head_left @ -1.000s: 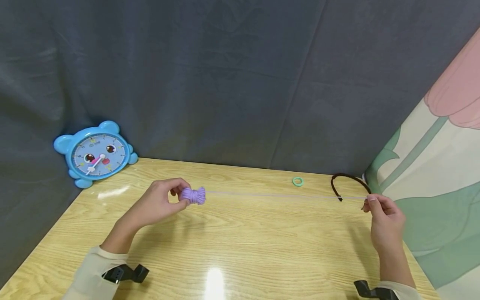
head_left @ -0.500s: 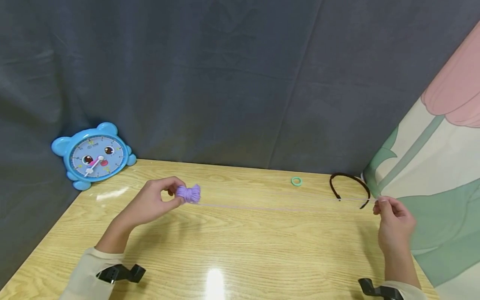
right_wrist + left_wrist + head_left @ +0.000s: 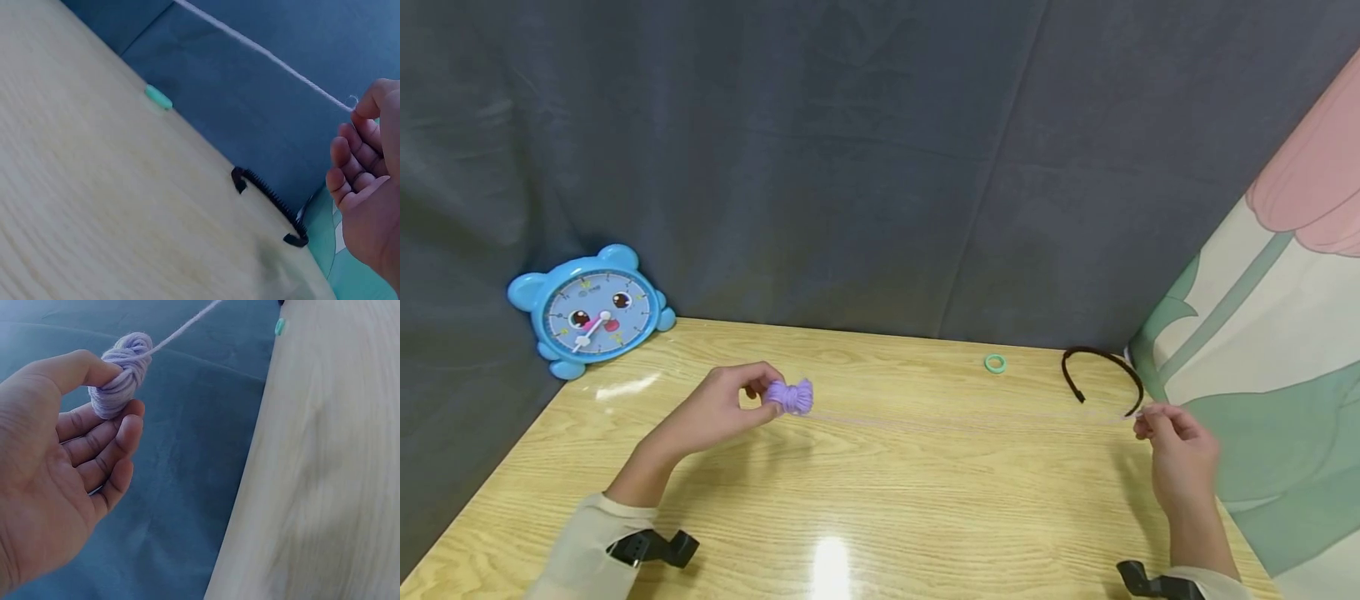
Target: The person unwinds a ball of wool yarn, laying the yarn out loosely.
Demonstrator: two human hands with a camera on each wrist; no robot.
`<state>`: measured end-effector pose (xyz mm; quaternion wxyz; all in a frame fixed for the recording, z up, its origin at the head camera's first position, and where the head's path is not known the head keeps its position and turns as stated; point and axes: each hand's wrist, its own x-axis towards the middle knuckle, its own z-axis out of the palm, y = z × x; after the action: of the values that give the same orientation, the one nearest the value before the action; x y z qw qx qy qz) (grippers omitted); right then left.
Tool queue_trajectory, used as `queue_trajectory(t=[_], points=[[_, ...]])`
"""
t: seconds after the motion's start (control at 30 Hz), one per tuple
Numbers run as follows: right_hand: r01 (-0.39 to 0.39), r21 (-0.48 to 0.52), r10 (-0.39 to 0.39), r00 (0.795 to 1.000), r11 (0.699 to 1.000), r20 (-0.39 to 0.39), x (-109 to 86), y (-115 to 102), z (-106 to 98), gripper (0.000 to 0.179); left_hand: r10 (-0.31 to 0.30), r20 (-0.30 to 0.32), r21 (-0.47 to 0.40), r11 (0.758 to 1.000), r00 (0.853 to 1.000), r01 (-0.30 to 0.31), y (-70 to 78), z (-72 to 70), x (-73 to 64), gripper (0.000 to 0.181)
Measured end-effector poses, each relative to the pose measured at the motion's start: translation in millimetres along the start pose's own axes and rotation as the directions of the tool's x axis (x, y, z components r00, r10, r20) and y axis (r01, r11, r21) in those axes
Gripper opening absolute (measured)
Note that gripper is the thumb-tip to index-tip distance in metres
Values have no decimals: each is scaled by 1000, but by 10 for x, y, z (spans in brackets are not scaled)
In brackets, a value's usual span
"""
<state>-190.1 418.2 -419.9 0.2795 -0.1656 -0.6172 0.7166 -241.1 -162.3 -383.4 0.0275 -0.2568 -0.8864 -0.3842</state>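
Head view: lilac yarn bundle (image 3: 793,397) in pinch of left hand (image 3: 721,413), yarn strand (image 3: 269,55) in pinch of right hand (image 3: 1184,457)!

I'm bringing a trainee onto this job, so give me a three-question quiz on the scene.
1. What colour is the yarn bundle in the left hand?
2. True or false: the green ring hangs on the yarn strand.
3. In the head view, nearest the dark headband is: A) the left hand; B) the right hand; C) the clock.

Key: 1. Purple. 2. False; it lies on the table. 3. B.
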Motion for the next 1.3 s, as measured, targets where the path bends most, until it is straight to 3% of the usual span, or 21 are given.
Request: queue_trajectory(t=[0.17,0.27,0.4,0.53,0.67,0.9,1.13,1.23,1.3], points=[[-24,18,25,998,1000,-52,11,57,10,18,1,50,-24,1000,999,1,5,97,11,17],[-18,28,19,999,999,-39,-23,72,97,20,18,79,-22,1000,997,-17,9,147,23,17],[27,9,-28,996,1000,79,-115,106,297,20,33,89,-18,999,995,-32,8,181,26,18],[111,-68,-91,967,992,239,-273,111,557,16,25,78,-8,1000,997,-24,9,193,24,19],[175,-113,-119,914,978,387,-468,109,867,14,23,65,6,1000,998,-23,11,195,29,19],[228,-96,-122,778,969,617,-795,224,1445,21,21,43,-14,1000,999,-21,25,182,26,16],[218,-69,-91,644,973,759,-1113,416,1909,25,19,24,-11,1000,1000,-19,41,191,30,16],[216,-72,-74,599,974,797,-1216,489,2047,26,27,15,-7,1000,1000,-27,44,195,33,15],[209,-75,-62,581,975,812,-1275,531,2131,25,28,6,-6,1000,1000,-28,49,194,34,15]])
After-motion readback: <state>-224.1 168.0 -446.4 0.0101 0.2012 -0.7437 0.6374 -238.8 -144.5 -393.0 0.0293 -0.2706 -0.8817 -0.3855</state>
